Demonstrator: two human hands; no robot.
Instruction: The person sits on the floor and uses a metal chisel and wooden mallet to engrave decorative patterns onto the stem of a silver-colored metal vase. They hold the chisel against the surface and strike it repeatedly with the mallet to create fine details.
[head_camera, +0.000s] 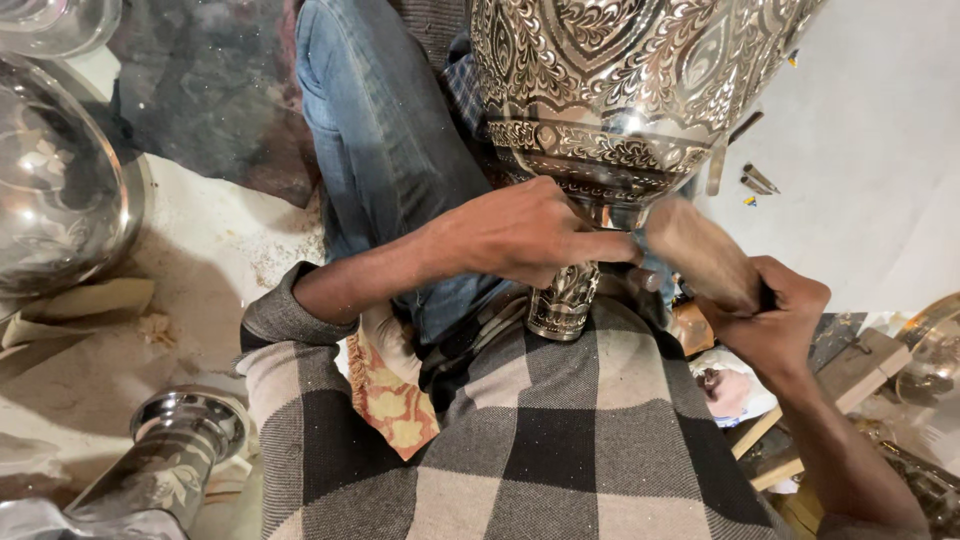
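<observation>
Single head view — steeply downward, close over lap

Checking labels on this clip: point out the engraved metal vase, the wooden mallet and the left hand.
engraved metal vase (610, 90), head view, on its patterned belly.
wooden mallet (700, 250), head view, on its blurred head.
left hand (520, 232), head view, on its back.

Left hand pinching — right hand fisted

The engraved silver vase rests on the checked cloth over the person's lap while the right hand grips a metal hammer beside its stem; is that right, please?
Nearly. The head view shows the right hand gripping a wooden mallet, not a metal hammer, beside the stem of the engraved silver vase, which rests on the checked cloth.
</observation>
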